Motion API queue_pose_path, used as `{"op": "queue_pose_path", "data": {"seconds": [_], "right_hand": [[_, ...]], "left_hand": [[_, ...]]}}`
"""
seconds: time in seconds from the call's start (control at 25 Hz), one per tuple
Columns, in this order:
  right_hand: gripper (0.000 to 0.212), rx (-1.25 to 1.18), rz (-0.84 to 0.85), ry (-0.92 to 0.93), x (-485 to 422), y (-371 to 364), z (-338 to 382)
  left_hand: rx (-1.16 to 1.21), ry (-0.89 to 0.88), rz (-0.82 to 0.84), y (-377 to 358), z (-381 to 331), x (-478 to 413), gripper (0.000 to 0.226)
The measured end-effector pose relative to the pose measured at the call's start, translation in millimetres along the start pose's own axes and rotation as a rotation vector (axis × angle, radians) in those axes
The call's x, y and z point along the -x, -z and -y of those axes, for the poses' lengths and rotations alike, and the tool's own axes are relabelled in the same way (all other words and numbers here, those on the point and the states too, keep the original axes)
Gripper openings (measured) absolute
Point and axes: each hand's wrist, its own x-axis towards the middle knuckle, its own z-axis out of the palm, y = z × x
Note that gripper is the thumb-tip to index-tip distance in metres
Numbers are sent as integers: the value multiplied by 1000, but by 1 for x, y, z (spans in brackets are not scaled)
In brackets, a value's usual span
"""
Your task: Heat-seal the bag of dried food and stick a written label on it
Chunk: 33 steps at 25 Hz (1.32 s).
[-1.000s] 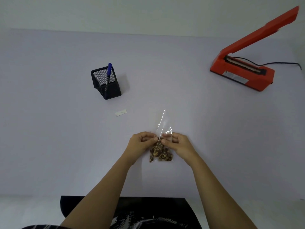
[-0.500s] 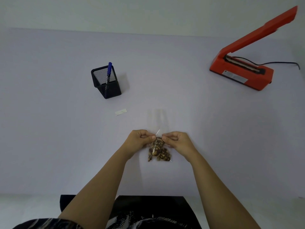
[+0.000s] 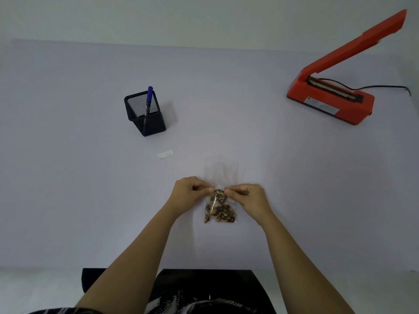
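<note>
A small clear bag [image 3: 219, 208] of brown dried food hangs between my hands above the table's near middle. My left hand [image 3: 190, 192] pinches its left side just above the food, and my right hand [image 3: 247, 197] pinches the right side. The bag's empty upper part is blurred above my fingers. A small white label [image 3: 165, 154] lies flat on the table to the upper left of my hands. The orange heat sealer [image 3: 330, 99] stands at the far right with its arm raised.
A black mesh pen holder [image 3: 145, 114] with a blue pen [image 3: 148, 100] stands at the back left. The sealer's black cable [image 3: 383, 87] runs off to the right. The pale table [image 3: 68, 177] ends near my body.
The bag's clear top, standing edge-on before, now appears as a wide blur above my fingers. The food has settled lower in the bag. Both hands stay in place.
</note>
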Motion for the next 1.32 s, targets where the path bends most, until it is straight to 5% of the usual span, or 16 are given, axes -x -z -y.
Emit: {"op": "queue_pose_path", "data": {"seconds": [0.32,0.56,0.84,1.12,1.32], "right_hand": [[16,-74,77,-128,-5,3,5],[47,-42,22,-54,3,6,4],[24,72,-8,107,4,-2,-8],[18,405,81,89,-2,1,5],[19,408,115,-24,-8,4,16]], "left_hand": [[49,156,98,2,-8,-6,9],[163,162,64,8,-7,-2,29],[56,63,-132,-7,-4,7,52],[-295,-122,-87,-12,0,5,10],[-372,-45,-16,-12,-8,-5,20]]}}
